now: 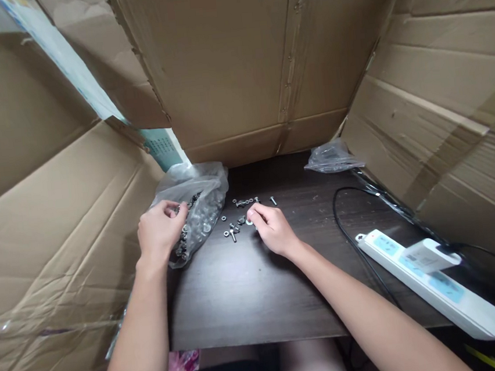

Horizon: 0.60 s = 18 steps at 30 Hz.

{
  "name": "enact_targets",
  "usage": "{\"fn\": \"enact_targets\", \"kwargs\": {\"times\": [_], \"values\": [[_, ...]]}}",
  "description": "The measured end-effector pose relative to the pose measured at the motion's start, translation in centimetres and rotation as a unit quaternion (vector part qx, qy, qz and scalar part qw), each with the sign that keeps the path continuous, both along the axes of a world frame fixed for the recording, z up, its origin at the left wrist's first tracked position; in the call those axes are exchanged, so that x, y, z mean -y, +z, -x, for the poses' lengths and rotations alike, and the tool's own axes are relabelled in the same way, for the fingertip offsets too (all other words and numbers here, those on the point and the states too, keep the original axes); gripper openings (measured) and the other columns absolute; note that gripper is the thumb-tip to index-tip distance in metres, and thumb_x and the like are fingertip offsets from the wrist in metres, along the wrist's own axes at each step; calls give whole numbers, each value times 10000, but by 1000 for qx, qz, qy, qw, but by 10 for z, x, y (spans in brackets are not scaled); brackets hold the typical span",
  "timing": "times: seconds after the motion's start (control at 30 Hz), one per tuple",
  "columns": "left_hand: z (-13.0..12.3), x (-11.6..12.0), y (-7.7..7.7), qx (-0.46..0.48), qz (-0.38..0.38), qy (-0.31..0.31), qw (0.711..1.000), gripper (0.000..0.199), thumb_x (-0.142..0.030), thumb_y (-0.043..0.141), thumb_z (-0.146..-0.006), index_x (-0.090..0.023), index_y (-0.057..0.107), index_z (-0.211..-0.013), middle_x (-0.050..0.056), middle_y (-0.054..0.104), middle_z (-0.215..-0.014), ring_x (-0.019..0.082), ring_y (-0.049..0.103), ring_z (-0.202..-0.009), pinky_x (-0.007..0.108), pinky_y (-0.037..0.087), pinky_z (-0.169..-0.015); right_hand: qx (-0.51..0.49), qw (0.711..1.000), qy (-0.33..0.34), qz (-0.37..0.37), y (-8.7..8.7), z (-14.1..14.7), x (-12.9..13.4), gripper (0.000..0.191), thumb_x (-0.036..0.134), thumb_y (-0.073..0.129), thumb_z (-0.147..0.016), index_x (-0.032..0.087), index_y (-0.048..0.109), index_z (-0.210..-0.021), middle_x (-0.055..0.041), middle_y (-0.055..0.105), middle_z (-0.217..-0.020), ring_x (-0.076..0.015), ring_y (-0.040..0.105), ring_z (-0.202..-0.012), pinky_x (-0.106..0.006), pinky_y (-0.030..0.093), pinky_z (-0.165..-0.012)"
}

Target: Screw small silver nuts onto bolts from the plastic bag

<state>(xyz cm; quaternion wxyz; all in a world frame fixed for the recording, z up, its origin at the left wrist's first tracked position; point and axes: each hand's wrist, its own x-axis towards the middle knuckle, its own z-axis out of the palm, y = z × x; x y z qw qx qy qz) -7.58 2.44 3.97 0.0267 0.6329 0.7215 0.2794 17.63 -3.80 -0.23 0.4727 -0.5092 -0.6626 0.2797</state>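
My left hand (159,230) is at the mouth of a clear plastic bag (213,183), with thumb and fingertips pinched together. What it pinches, if anything, is too small to make out. Nuts, bolts and other small metal hardware (183,244) fill the bag. My right hand (274,228) is closed over the dark table (249,296), a round shiny washer (249,222) showing at its fingertips. Just left of that hand lie loose bolts and nuts, among them an upright-pointing bolt (233,235) and a nut (226,234). Another bolt (273,200) lies behind it.
Cardboard walls (227,65) enclose the table at the back and both sides. A second clear plastic bag (334,156) lies at the back right. On the right are a white power strip (437,290) with a white plug-in adapter (429,255) and a black cable (336,212).
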Motion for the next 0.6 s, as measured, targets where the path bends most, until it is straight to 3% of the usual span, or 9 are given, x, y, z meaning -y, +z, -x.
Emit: {"fn": "enact_targets", "kwargs": {"times": [0.07, 0.17, 0.4, 0.6], "values": [[2, -2, -2, -30, 69, 16, 997, 337, -523, 640, -835, -244, 778, -965, 42, 772, -879, 307, 712, -906, 333, 427, -655, -1, 1000, 3, -1, -1, 1, 0, 359, 436, 411, -985, 211, 519, -726, -2, 568, -704, -155, 511, -675, -283, 342, -667], [3, -4, -5, -52, 103, 11, 993, 379, -526, 611, -850, -246, 779, -1043, 62, 786, -988, 330, 711, -976, 339, 420, -655, 7, 1000, -8, 0, -2, 0, 0, 342, 426, 423, -975, 214, 517, -724, 0, 566, -691, -157, 517, -672, -281, 345, -663], [12, -10, -17, -54, 66, -21, 996, 352, -456, 646, -803, -223, 794, -1022, 90, 780, -863, 308, 712, -829, 305, 354, -560, 99, 985, -132, 50, -9, -4, -6, 203, 328, 500, -920, 227, 560, -754, 7, 579, -676, -160, 495, -626, -283, 301, -609], [12, -10, -17, -32, 32, -40, 998, 288, -403, 646, -801, -230, 792, -980, 52, 743, -755, 244, 660, -691, 281, 336, -541, 181, 967, -166, 67, -6, -6, -6, 114, 227, 530, -917, 223, 614, -839, -33, 650, -836, -181, 536, -713, -288, 305, -619]]}}
